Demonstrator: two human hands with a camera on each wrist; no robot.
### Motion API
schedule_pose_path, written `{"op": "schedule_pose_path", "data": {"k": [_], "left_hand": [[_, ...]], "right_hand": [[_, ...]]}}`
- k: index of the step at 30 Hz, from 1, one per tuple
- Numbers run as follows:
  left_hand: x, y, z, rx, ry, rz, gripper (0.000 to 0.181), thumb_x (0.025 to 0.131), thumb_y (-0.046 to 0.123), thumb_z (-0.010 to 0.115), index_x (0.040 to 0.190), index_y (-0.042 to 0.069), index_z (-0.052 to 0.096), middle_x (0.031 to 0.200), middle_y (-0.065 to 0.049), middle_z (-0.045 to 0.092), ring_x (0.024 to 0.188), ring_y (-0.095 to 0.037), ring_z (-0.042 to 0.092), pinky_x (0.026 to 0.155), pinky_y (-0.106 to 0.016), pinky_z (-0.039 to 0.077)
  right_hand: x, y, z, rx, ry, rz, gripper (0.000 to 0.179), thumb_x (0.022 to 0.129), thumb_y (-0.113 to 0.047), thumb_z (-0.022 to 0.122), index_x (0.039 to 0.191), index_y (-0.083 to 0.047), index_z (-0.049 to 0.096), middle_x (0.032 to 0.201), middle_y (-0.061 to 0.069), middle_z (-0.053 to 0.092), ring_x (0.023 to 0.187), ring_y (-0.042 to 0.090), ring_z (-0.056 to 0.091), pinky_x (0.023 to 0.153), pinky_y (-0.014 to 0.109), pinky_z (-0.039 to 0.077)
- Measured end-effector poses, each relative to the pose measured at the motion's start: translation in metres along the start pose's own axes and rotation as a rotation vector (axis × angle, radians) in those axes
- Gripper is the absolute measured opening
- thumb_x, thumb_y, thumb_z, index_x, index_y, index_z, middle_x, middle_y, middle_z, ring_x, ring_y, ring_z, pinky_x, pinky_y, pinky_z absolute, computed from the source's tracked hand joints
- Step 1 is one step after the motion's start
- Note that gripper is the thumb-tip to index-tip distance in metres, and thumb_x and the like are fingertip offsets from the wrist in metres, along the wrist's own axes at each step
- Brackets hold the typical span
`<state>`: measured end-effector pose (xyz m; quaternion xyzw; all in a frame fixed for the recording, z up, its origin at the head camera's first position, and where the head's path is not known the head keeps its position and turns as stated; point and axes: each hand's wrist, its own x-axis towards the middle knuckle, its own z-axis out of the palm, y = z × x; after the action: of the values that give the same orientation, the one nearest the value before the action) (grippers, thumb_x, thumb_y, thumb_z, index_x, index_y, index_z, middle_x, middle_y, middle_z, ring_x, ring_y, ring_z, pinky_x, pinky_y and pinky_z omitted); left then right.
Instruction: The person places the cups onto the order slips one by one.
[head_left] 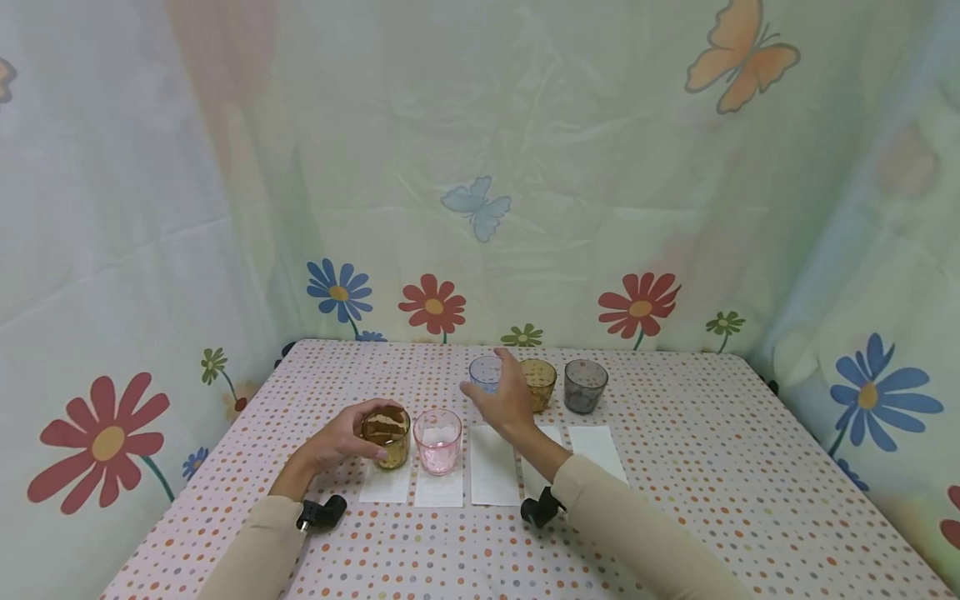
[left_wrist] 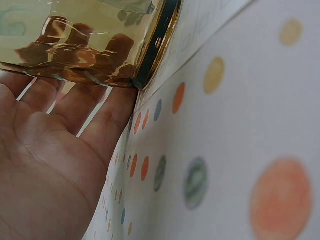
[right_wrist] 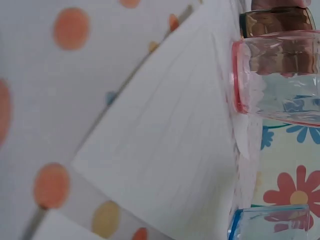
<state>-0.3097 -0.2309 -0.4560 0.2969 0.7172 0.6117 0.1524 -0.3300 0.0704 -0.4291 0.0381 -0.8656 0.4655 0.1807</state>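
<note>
While the left hand (head_left: 347, 433) is wrapped round the brown glass (head_left: 392, 442) at the leftmost paper (head_left: 386, 488), just beside the pink glass (head_left: 438, 447), the right hand (head_left: 510, 407) has thumb and fingers apart at the blue glass (head_left: 486, 375); contact cannot be told. Yellow glass (head_left: 542, 386) and grey glass (head_left: 585, 387) stand to its right on the bench (head_left: 690, 500).

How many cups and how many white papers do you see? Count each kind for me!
Cups: 5
White papers: 5
Total: 10
</note>
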Motion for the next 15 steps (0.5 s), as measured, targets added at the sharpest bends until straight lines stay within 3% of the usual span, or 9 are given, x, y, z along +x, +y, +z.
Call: {"op": "schedule_pose_path", "data": {"k": [15], "left_hand": [[0.000, 0.001, 0.000, 0.007, 0.010, -0.014, 0.076, 0.080, 0.008, 0.080, 0.147, -0.003, 0.044, 0.140, -0.029, 0.051, 0.124, -0.034, 0.057, 0.101, -0.038, 0.051]], "right_hand": [[0.017, -0.006, -0.001, -0.054, -0.088, 0.025, 0.097, 0.082, -0.046, 0.081, 0.157, -0.011, 0.030, 0.163, 0.013, 0.030, 0.146, 0.038, 0.035, 0.113, 0.059, 0.035]]}}
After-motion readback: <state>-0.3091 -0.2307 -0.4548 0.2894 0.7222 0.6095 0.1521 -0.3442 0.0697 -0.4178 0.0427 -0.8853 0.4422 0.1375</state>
